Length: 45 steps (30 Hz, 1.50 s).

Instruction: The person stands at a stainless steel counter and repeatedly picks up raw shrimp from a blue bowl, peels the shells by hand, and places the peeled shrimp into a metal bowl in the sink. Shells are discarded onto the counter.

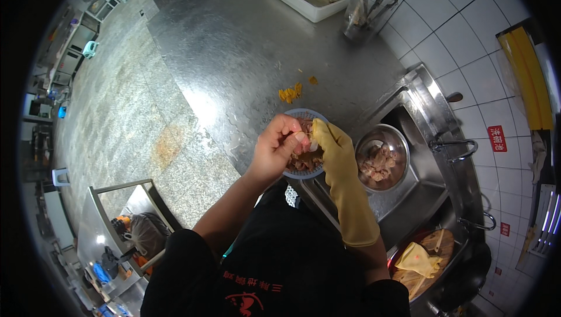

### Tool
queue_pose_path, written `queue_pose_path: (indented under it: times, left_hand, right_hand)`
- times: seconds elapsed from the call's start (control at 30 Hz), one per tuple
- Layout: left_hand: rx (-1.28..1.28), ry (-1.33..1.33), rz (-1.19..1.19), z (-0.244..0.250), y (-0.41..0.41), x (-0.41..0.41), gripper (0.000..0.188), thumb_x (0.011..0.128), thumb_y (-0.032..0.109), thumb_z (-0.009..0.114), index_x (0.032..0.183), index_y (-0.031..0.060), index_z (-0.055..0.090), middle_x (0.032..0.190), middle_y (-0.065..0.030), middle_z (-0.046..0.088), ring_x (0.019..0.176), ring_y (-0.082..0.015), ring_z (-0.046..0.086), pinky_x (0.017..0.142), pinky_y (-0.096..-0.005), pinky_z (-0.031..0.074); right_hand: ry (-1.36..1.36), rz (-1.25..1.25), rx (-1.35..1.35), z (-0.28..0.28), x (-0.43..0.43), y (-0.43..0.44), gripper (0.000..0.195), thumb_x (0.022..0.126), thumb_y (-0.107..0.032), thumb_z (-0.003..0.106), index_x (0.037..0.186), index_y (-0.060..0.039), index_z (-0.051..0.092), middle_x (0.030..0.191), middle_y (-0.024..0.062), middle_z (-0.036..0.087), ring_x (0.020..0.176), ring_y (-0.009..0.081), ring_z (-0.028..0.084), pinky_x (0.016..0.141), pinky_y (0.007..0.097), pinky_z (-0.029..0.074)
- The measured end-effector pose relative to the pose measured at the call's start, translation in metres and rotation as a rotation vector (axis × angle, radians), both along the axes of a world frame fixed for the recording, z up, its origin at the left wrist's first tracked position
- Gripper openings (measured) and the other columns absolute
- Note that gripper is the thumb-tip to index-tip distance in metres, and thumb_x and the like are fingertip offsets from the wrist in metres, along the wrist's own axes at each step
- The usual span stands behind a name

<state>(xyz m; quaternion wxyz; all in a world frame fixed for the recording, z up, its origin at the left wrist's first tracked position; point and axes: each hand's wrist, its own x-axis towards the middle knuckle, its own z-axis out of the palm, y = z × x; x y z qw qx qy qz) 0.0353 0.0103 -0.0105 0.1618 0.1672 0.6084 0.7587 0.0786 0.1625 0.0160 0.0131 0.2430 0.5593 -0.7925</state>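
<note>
My left hand (278,144) is bare and pinches a small piece of raw meat (303,142) between its fingertips. Against the same piece, from the right, press the fingers of my right hand (333,141), which wears a long yellow rubber glove. Both hands are over a blue-rimmed perforated basket (305,175) holding more raw meat (302,163), partly hidden by them. Just right of the glove, a round steel bowl (405,159) with meat pieces (378,162) and some liquid stands in the sink. Yellow scraps (290,93) lie on the steel counter beyond the basket.
A white tub (302,10) of cloudy liquid and a clear container of utensils (359,17) stand at the back. Faucets (456,148) jut over the steel sink (412,198). Lower right, another yellow glove (416,259) lies on a round wooden board (442,247). A steel shelf (94,212) stands at left.
</note>
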Motion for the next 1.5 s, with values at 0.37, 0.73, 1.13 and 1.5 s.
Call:
queue_pose_path:
  times: [0.37,0.73,1.13,1.5]
  left_hand:
    - [-0.343,0.471,0.014,0.028,-0.012,-0.018,0.01,0.098,0.002,0.067,0.107,-0.0001,0.068,0.095,-0.0077,0.066,0.088,-0.0161,0.065,0.082,-0.0297,0.052]
    - [-0.583,1.038,0.0,0.013,0.001,-0.023,0.018,0.081,0.001,0.075,0.099,0.0046,0.071,0.096,-0.0076,0.064,0.09,-0.0282,0.063,0.083,-0.0382,0.051]
    - [-0.454,0.5,-0.095,-0.004,-0.011,0.006,0.006,0.095,0.004,0.069,0.097,0.0043,0.063,0.095,-0.0088,0.063,0.087,-0.0228,0.063,0.079,-0.0349,0.051]
    - [-0.143,-0.029,0.132,-0.03,-0.032,-0.047,0.013,0.107,0.013,0.058,0.101,0.0024,0.06,0.085,-0.0016,0.061,0.081,-0.0107,0.057,0.078,-0.0263,0.048]
  right_hand:
    - [-0.029,0.059,-0.181,0.012,0.001,0.008,0.041,0.108,-0.035,0.055,0.104,0.0021,0.072,0.092,0.0071,0.074,0.065,0.0137,0.069,0.063,0.0256,0.055]
    - [-0.016,0.127,0.007,-0.007,0.006,0.007,0.04,0.108,-0.035,0.056,0.101,0.0011,0.073,0.09,0.0027,0.071,0.08,0.0075,0.064,0.074,0.024,0.052]
    - [0.027,0.064,0.11,-0.012,0.005,0.017,0.034,0.107,-0.031,0.059,0.102,-0.0008,0.073,0.084,0.0015,0.069,0.073,0.0069,0.062,0.066,0.0248,0.05]
    - [0.186,0.045,-0.201,-0.014,0.007,0.033,0.043,0.11,-0.033,0.053,0.125,0.0041,0.066,0.108,0.0132,0.074,0.096,0.0195,0.074,0.084,0.0326,0.061]
